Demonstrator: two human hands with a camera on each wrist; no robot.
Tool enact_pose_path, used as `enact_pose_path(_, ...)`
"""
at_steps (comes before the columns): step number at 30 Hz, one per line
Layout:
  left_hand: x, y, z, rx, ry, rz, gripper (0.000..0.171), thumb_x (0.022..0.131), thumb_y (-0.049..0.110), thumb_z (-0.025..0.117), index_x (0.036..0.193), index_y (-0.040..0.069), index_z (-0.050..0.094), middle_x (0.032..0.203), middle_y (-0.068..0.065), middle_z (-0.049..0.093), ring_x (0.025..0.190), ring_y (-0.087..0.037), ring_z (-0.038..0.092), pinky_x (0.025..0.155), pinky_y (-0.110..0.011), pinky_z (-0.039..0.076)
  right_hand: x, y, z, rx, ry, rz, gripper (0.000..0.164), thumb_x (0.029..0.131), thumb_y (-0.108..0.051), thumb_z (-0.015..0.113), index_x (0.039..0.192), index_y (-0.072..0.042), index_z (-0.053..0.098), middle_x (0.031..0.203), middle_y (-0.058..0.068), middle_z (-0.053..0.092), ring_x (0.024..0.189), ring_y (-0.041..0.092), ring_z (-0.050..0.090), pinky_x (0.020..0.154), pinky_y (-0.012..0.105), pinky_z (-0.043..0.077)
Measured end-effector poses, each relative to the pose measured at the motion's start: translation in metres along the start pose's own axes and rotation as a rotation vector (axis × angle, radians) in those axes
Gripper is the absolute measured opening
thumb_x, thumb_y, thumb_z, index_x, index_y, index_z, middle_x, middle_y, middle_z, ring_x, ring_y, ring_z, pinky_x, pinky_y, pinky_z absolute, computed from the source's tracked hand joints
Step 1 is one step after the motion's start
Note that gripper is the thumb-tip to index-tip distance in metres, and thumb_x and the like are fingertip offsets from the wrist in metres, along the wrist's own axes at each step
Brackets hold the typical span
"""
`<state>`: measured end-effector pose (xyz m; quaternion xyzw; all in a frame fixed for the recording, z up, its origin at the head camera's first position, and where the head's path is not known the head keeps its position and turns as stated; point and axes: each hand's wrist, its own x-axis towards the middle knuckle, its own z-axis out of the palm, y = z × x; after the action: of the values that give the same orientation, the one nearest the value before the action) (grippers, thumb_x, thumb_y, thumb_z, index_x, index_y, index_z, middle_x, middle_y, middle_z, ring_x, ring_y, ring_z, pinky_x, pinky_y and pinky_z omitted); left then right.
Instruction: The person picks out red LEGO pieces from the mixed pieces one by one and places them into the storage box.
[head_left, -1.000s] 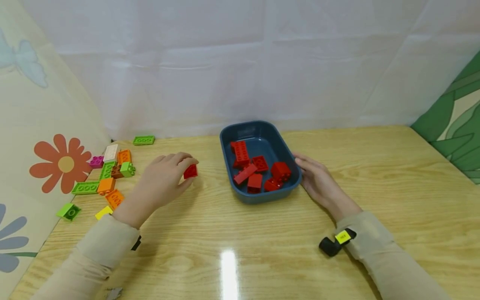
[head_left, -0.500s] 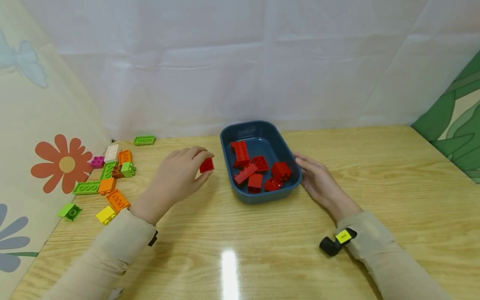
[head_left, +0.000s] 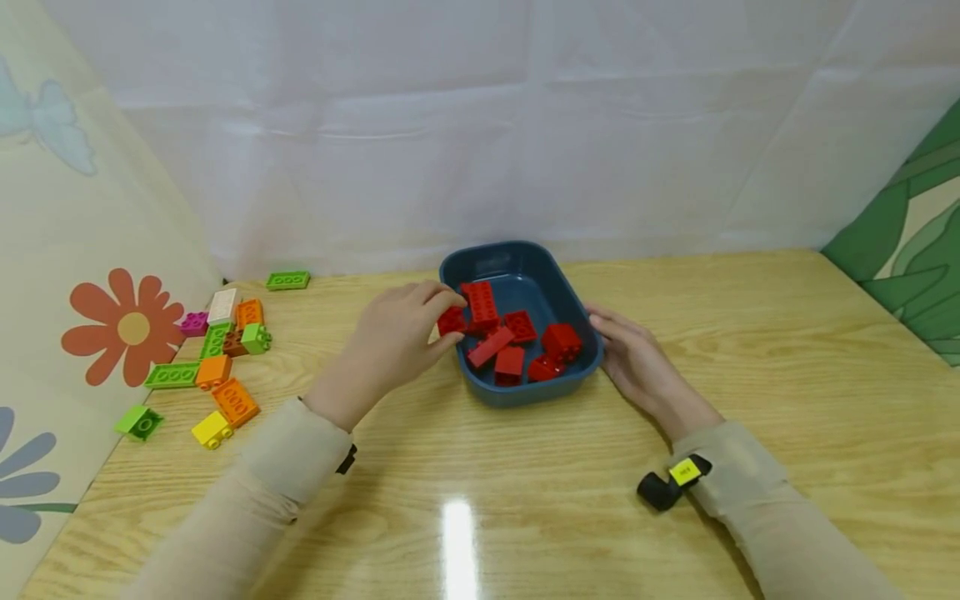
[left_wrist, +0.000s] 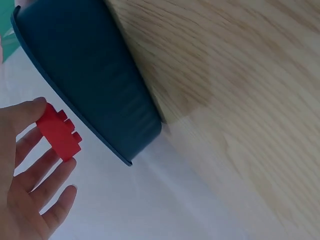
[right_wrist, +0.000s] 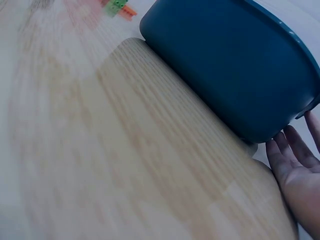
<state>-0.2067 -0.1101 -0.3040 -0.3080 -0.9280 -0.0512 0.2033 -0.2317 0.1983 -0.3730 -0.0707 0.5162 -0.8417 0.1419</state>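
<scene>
My left hand (head_left: 399, 337) pinches a red toy building brick (left_wrist: 59, 134) between thumb and fingertips. In the head view it is at the left rim of a dark blue plastic bin (head_left: 517, 398); the left wrist view has the brick beside the rim with its studs facing the bin. Inside the bin lie several red bricks (head_left: 481, 305) of different sizes. On the bin's right side, my right hand (head_left: 637, 367) touches the outer wall with its fingertips, the fingers mostly straight (right_wrist: 295, 150).
At the table's left side lie loose bricks: orange (head_left: 236, 403), yellow (head_left: 212, 429), green (head_left: 172, 375), white (head_left: 223, 307) and magenta (head_left: 194, 323). One green brick (head_left: 288, 280) lies apart near the back edge. A pale cloth (head_left: 375, 142) hangs behind the wooden table (head_left: 570, 500).
My left hand has carried the red brick rightward across the table to the bin's left rim. The right hand and the bin have stayed in place.
</scene>
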Motion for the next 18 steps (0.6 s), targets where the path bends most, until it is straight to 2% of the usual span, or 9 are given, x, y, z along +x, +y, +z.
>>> enact_pose_path(7, 0.01, 0.015, 0.009, -0.046, 0.002, 0.024, 0.039, 0.082, 0.036, 0.068, 0.115, 0.016, 0.063, 0.111, -0.003, 0.066, 0.094, -0.02, 0.062, 0.085, -0.037, 0.056, 0.0, 0.0, -0.001, -0.002, -0.007, -0.009, 0.026, 0.098, -0.008, 0.044, 0.109, -0.016, 0.066, 0.104, -0.008, 0.073, 0.098, 0.007, 0.062, 0.08, 0.016, 0.055)
enact_pose_path(14, 0.015, 0.029, 0.018, -0.064, -0.049, 0.061, 0.042, 0.082, 0.039, 0.067, 0.117, 0.016, 0.064, 0.114, -0.002, 0.067, 0.096, -0.017, 0.063, 0.086, -0.035, 0.057, 0.001, 0.001, 0.0, 0.013, -0.008, -0.015, 0.027, 0.098, -0.007, 0.043, 0.107, -0.015, 0.067, 0.103, -0.007, 0.073, 0.097, 0.007, 0.063, 0.08, 0.016, 0.055)
enact_pose_path(18, 0.016, 0.035, 0.022, -0.102, -0.077, 0.055, 0.042, 0.083, 0.041, 0.065, 0.118, 0.017, 0.063, 0.117, -0.002, 0.067, 0.099, -0.017, 0.062, 0.086, -0.033, 0.056, 0.001, 0.0, 0.001, 0.005, 0.002, -0.006, 0.027, 0.098, -0.008, 0.043, 0.107, -0.016, 0.067, 0.103, -0.008, 0.073, 0.097, 0.006, 0.063, 0.08, 0.016, 0.055)
